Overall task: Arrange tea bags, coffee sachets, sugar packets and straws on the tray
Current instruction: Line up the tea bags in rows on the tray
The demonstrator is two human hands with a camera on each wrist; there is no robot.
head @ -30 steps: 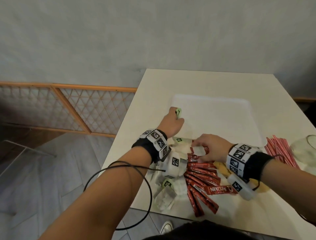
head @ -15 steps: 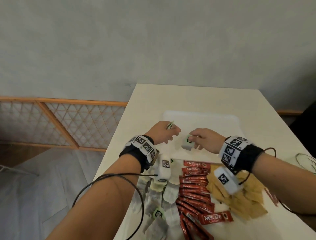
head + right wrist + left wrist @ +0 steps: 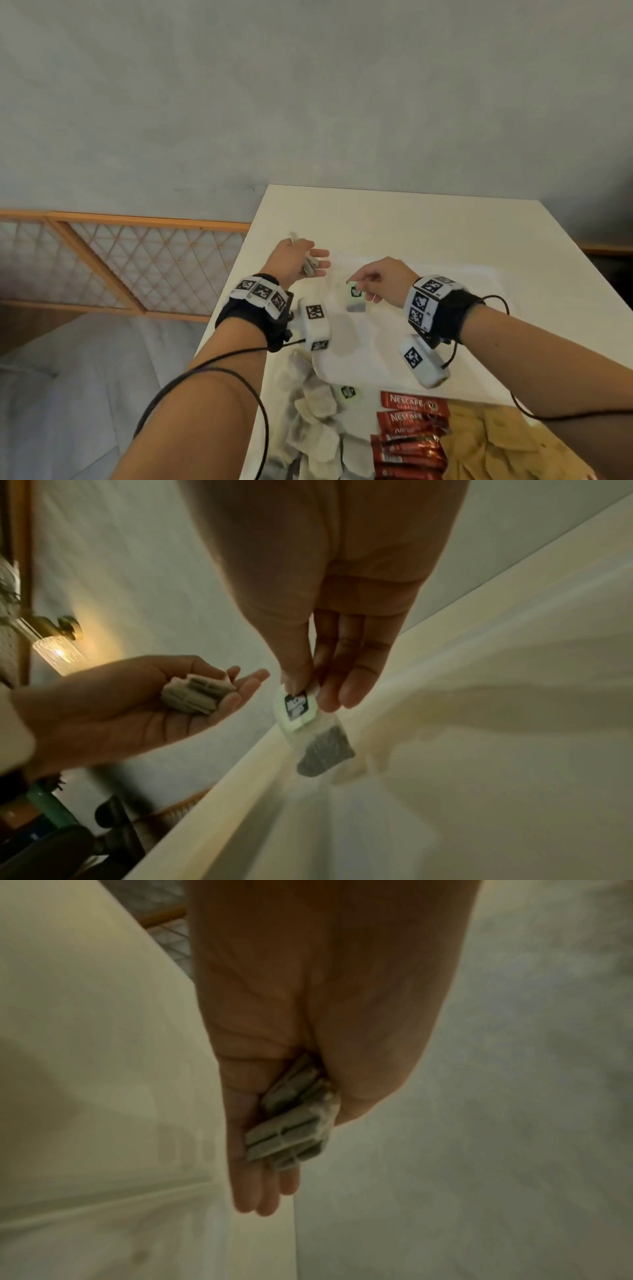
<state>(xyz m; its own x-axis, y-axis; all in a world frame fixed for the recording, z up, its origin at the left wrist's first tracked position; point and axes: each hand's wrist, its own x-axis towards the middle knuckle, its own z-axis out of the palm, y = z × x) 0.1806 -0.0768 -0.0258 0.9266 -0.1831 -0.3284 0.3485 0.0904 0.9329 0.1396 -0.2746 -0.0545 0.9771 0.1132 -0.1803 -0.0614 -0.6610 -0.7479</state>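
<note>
1. Grey paper tea bags (image 3: 315, 421), red coffee sachets (image 3: 411, 442) and tan sugar packets (image 3: 496, 442) crowd the white tabletop's (image 3: 445, 226) near edge.
2. Right hand (image 3: 383, 279) fingers pinch a green-tagged tea bag (image 3: 354, 298) over the white tray (image 3: 472, 308).
3. Left hand (image 3: 294, 257), palm up at the tray's far-left corner, cradles a stack of tea bags (image 3: 291, 1123).

dim, soft, blurred wrist views

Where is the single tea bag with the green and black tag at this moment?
In the head view the tea bag with the green and black tag hangs pinched from the right hand, over the white tray's left part, right of the left hand.
</note>
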